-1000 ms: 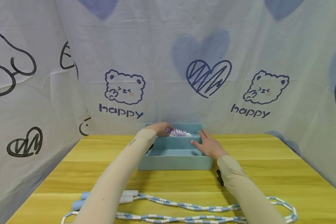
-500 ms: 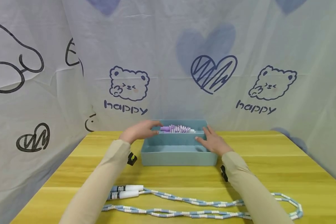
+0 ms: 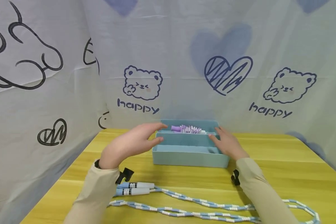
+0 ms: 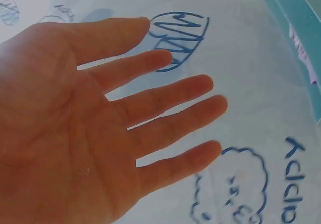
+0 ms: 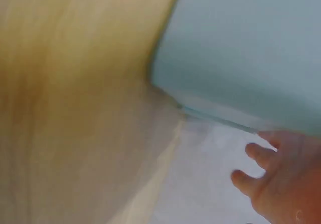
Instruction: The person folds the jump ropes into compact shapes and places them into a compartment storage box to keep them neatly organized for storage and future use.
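"What's lying around, left to right?"

"A printed cloth [image 3: 179,46] hangs behind the yellow table [image 3: 198,180]. The left sleeve [image 3: 96,193] hides one end of a blue-and-white rope [image 3: 196,214], and the right sleeve [image 3: 264,193] crosses its strands. Beyond it stands a blue box [image 3: 190,158], a purple-and-white rope [image 3: 189,129] bundled in its back compartment."

"And the hands?"

"The left hand [image 3: 131,141] hangs by the box's left end, fingers spread, holding nothing. The right hand [image 3: 228,143] reaches over the right end, fingers slightly parted, thumb apart from them."

"Do the wrist views add anything?"

"The left one shows the palm and a gap between fingertips and box, unclear from the head. The right one, blurred, has one finger at the box's edge; I can't tell whether it presses."
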A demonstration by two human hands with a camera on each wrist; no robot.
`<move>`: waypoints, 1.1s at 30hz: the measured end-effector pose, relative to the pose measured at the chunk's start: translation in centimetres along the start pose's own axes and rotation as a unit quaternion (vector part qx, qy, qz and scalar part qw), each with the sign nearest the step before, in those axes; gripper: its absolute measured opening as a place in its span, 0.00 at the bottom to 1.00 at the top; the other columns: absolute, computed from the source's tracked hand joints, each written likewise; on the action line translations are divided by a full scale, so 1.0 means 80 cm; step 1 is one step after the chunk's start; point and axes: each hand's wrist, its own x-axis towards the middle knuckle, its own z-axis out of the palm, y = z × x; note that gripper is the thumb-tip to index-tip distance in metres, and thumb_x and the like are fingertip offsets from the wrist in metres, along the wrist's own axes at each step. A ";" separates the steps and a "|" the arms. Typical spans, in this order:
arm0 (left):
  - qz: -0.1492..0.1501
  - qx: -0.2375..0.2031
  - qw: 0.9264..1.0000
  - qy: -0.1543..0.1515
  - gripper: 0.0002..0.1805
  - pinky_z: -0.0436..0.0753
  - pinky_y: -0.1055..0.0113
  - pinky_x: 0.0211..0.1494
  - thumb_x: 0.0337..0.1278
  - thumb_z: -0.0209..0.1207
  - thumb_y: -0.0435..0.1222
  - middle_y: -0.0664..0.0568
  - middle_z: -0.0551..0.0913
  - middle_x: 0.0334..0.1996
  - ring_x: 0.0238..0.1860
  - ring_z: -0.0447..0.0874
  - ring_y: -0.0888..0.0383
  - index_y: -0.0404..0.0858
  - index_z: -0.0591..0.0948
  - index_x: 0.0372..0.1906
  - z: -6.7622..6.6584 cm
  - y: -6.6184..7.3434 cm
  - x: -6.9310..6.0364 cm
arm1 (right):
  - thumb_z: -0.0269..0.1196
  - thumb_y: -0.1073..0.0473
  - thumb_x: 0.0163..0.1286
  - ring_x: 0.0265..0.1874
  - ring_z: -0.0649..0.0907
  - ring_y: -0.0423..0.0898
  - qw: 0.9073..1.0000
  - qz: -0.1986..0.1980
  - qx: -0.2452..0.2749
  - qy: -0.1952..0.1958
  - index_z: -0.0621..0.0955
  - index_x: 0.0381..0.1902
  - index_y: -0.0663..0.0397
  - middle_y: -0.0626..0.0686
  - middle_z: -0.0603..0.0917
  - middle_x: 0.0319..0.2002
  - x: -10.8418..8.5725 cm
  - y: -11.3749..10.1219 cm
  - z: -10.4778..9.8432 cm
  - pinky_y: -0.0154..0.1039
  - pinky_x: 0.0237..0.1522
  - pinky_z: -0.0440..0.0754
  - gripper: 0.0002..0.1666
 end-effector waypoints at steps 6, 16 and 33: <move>0.005 0.020 1.000 -0.005 0.24 0.72 0.51 0.63 0.68 0.59 0.40 0.53 0.75 0.63 0.62 0.74 0.50 0.43 0.72 0.67 -0.010 -0.001 -0.042 | 0.41 0.31 0.76 0.74 0.50 0.62 0.998 -0.034 0.056 0.023 0.54 0.78 0.54 0.59 0.47 0.78 -0.036 -0.035 -0.032 0.64 0.69 0.48 0.45; -0.015 0.052 0.997 -0.052 0.25 0.72 0.50 0.62 0.55 0.70 0.36 0.51 0.79 0.56 0.58 0.75 0.49 0.42 0.78 0.58 0.013 -0.037 -0.052 | 0.57 0.40 0.73 0.53 0.79 0.45 0.982 -0.164 0.054 -0.077 0.80 0.58 0.43 0.42 0.81 0.53 -0.129 -0.124 -0.033 0.52 0.56 0.76 0.23; -0.083 0.008 0.977 -0.198 0.18 0.72 0.61 0.35 0.41 0.76 0.33 0.59 0.77 0.30 0.29 0.70 0.59 0.47 0.77 0.36 0.113 -0.082 -0.049 | 0.58 0.55 0.75 0.21 0.68 0.35 0.954 -0.173 0.053 -0.240 0.75 0.31 0.42 0.39 0.72 0.22 -0.164 -0.131 0.027 0.36 0.26 0.69 0.09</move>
